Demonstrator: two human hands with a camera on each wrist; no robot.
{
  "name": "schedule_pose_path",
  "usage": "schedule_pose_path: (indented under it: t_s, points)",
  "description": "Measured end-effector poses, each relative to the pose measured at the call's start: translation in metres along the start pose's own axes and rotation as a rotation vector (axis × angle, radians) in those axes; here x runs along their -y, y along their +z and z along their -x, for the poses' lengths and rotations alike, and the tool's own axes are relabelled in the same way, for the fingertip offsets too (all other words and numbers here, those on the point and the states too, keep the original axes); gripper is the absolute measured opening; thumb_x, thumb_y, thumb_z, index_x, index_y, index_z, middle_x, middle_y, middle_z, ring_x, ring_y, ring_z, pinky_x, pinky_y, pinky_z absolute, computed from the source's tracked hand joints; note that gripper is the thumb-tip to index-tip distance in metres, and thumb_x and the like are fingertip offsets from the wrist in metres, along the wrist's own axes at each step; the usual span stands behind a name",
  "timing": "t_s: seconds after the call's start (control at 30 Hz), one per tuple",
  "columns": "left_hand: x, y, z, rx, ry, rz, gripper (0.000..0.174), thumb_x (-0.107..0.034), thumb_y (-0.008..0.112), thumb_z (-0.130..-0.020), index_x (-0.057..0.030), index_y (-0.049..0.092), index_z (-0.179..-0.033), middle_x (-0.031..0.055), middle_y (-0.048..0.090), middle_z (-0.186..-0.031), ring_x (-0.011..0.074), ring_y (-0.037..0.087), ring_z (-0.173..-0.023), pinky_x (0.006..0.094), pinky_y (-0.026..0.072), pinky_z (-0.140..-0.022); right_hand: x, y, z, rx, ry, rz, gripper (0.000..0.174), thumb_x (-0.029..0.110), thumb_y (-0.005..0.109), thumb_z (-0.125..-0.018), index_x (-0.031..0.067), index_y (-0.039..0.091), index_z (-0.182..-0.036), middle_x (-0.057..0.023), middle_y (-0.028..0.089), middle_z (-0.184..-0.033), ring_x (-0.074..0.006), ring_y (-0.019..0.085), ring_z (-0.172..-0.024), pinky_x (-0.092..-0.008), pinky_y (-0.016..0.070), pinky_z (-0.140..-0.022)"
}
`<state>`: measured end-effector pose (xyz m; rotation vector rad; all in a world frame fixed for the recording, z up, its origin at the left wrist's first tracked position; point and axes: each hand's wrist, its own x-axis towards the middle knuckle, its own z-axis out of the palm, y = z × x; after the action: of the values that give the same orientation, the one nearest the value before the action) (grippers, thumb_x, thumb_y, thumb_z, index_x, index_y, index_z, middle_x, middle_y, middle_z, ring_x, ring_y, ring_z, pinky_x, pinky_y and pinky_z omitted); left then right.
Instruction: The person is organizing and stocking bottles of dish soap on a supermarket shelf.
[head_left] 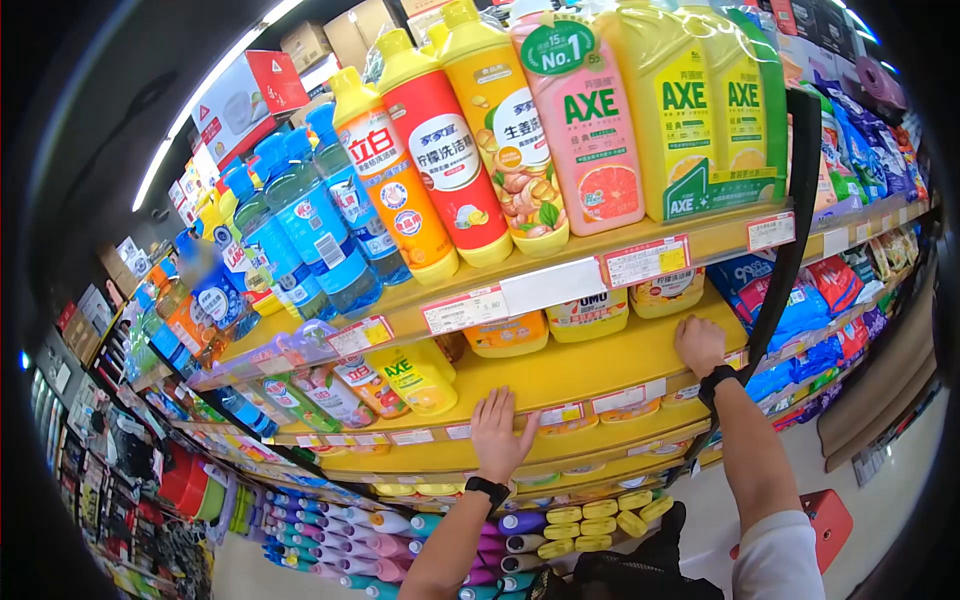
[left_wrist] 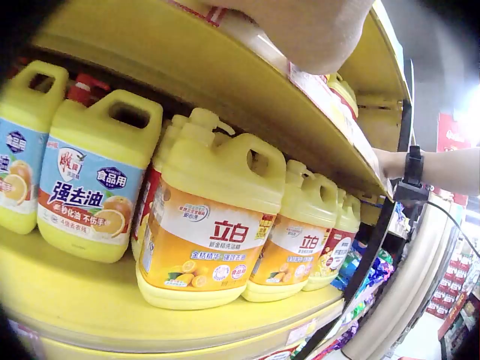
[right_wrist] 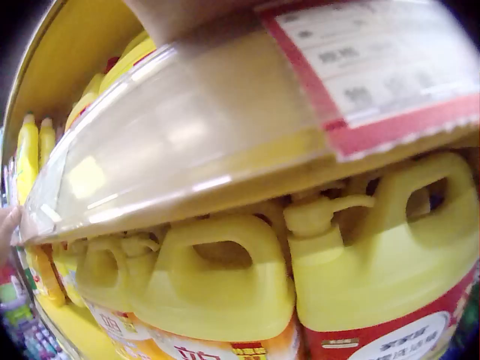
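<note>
My left hand rests with spread fingers on the front edge of the yellow middle shelf, right of a yellow AXE bottle. Farther right, my right hand lies on the same shelf near its right end, fingers bent and nothing visible in them. Several yellow-capped bottles stand farther back, one an orange-labelled bottle. In the left wrist view my left hand is blurred above a shelf holding jugs with handles, including an orange-labelled jug. My right hand shows partly over a price-tag strip.
Tall bottles, including a pink AXE bottle, line the upper shelf. A black upright post stands right of my right hand. Stacked bottles are below, and a red stool stands at lower right.
</note>
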<state>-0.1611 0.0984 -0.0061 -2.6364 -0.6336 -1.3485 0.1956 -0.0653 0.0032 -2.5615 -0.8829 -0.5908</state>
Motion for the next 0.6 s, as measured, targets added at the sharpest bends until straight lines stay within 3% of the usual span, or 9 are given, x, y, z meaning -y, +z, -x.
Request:
schedule_pose_path:
  t_s: [0.2, 0.6]
  points:
    - [-0.001, 0.001, -0.001, 0.003, -0.016, -0.001, 0.047, -0.031, 0.075, -0.084, 0.0027, 0.064, -0.114, 0.0191, 0.066, -0.120, 0.0364, 0.060, -0.116, 0.0478, 0.0408, -0.104, -0.006, 0.005, -0.006, 0.019, -0.127, 0.014, 0.031, 0.025, 0.053, -0.093, 0.0029, 0.070, -0.079, -0.0200, 0.070, -0.075, -0.0392, 0.070, -0.070, -0.0493, 0.0561, -0.068]
    - [-0.001, 0.001, -0.002, 0.004, -0.007, -0.027, 0.048, -0.034, 0.074, -0.085, 0.0030, 0.064, -0.113, 0.0181, 0.066, -0.120, 0.0344, 0.060, -0.115, 0.0463, 0.0415, -0.104, 0.000, -0.015, 0.003, -0.021, -0.014, -0.156, 0.028, 0.026, 0.056, -0.091, 0.0023, 0.068, -0.081, -0.0220, 0.069, -0.077, -0.0403, 0.068, -0.073, -0.0507, 0.0542, -0.072]
